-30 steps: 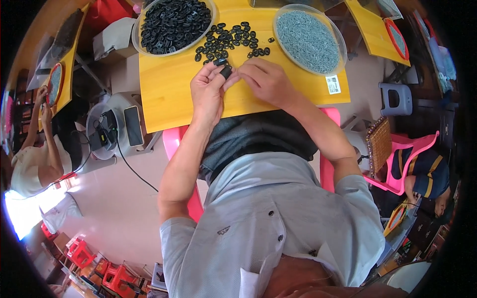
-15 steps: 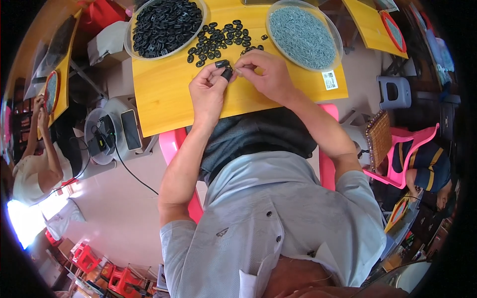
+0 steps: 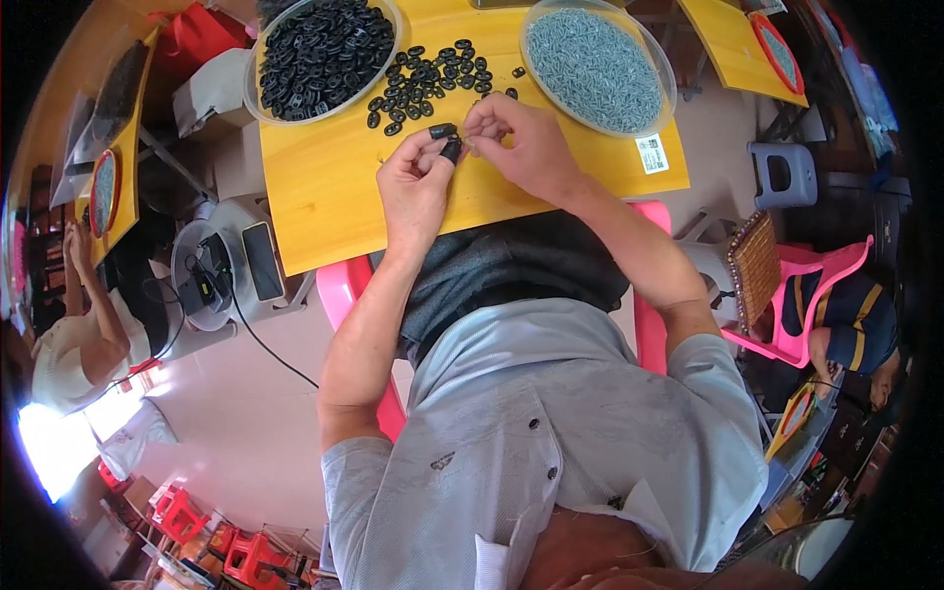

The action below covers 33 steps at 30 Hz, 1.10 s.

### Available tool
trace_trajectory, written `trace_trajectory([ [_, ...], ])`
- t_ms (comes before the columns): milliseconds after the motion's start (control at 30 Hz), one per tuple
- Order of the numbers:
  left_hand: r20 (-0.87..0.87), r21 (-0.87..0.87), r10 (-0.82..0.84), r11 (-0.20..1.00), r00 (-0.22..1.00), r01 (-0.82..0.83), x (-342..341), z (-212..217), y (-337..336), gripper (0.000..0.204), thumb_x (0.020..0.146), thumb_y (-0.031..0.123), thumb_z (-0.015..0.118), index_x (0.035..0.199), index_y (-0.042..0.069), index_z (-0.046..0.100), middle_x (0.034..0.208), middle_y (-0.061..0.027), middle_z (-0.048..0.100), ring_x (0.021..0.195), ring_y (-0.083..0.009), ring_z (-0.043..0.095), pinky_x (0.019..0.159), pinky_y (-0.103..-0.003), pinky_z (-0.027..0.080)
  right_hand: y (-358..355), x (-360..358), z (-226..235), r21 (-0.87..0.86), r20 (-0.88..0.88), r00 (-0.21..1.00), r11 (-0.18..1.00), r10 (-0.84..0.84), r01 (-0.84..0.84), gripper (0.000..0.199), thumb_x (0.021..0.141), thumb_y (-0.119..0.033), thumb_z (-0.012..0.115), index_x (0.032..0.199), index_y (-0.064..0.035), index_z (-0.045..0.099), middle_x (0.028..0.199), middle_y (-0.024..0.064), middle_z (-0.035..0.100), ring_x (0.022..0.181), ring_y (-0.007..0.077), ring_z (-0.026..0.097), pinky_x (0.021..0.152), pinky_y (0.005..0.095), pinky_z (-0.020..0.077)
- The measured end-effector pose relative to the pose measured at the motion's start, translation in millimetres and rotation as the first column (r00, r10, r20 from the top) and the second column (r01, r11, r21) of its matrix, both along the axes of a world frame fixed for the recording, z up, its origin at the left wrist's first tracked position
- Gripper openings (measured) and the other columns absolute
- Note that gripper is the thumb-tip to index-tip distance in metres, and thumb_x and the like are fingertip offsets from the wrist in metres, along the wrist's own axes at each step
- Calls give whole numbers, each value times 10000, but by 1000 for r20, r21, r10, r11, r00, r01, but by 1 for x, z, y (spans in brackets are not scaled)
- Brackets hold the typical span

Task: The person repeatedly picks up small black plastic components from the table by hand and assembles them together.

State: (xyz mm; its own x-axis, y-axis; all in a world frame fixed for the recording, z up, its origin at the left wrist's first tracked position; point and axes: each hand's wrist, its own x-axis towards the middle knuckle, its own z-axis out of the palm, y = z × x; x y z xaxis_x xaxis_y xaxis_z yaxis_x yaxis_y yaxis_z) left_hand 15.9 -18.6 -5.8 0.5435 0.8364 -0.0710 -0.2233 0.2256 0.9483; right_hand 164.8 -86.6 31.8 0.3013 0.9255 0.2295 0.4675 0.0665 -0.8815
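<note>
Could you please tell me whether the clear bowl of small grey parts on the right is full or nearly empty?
Full: the clear bowl holds grey parts heaped across it nearly to the rim.

A small black oval part (image 3: 450, 149) is pinched between both hands, raised just above the yellow surface (image 3: 334, 187), near its middle.

The top edge cuts off the round clear bowl of black plastic rings (image 3: 324, 49). The grey pieces in the second clear bowl (image 3: 595, 59) are too small to identify.
</note>
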Motion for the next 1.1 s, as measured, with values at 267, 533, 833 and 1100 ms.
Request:
trace_trajectory([
  [267,18,31,39,999,999,-40,2,0,-2,168,897,-65,596,1063,-60,621,931,-100,701,851,-135,670,829,-263,538,-1,2,0,-2,-29,1000,1000,4,-4,131,829,-7,647,952,-6,601,793,38,657,712,95,627,691,242,506],
  [533,-17,52,2,999,1000,-1,0,-2,-2,206,884,-93,582,1086,-77,618,972,-96,700,875,-97,657,787,-198,499,0,3,1,2,-14,1000,1000,9,-9,122,822,-39,658,921,-4,597,766,85,681,716,158,689,661,282,539],
  [833,-198,196,24,980,980,15,-1,2,-4,180,870,-76,602,1037,-55,666,876,-6,666,711,1,526,616,-156,401,0,7,3,-134,-145,989,990,17,-37,99,819,18,644,885,-3,573,757,31,633,676,96,651,625,219,490],
  [1100,-122,141,57,989,991,-40,0,3,-5,189,873,-74,599,1052,-61,658,871,-7,669,710,-8,538,647,-153,421,1,5,2,-142,-218,976,988,23,-55,99,834,11,643,898,2,568,749,31,627,673,92,649,614,217,482],
])
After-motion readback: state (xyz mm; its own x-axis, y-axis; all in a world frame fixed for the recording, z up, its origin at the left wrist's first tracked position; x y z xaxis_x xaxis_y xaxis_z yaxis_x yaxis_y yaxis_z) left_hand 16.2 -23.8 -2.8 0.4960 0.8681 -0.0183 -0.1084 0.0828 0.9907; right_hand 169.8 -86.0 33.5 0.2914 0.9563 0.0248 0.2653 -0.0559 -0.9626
